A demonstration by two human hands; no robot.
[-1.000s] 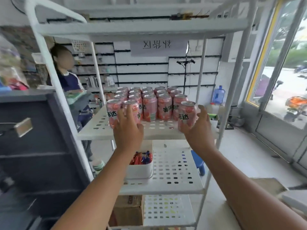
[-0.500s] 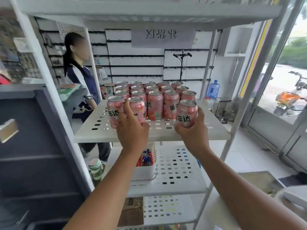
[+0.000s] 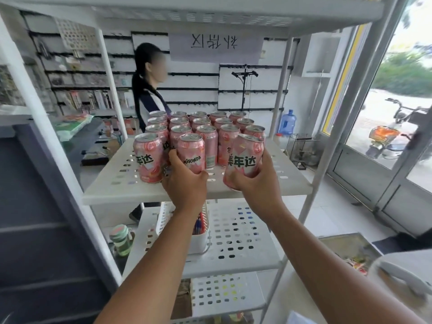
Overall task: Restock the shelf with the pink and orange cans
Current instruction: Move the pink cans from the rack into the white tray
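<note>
— So, far left?
— One loose can (image 3: 148, 157) stands upright on the shelf (image 3: 117, 183), just beside the left grip (image 3: 184, 181).
— And that grip?
— Curled round a second can (image 3: 191, 153), near upright, top up.
— The right side?
— The right grip (image 3: 254, 183) clasps a third can (image 3: 244, 160) low down; its long axis tilts, top leaning right, above the shelf's front.

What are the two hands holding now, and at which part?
Each holds one pink can by its lower side: the left hand the MIRINDA can, the right hand the tilted can.
</note>
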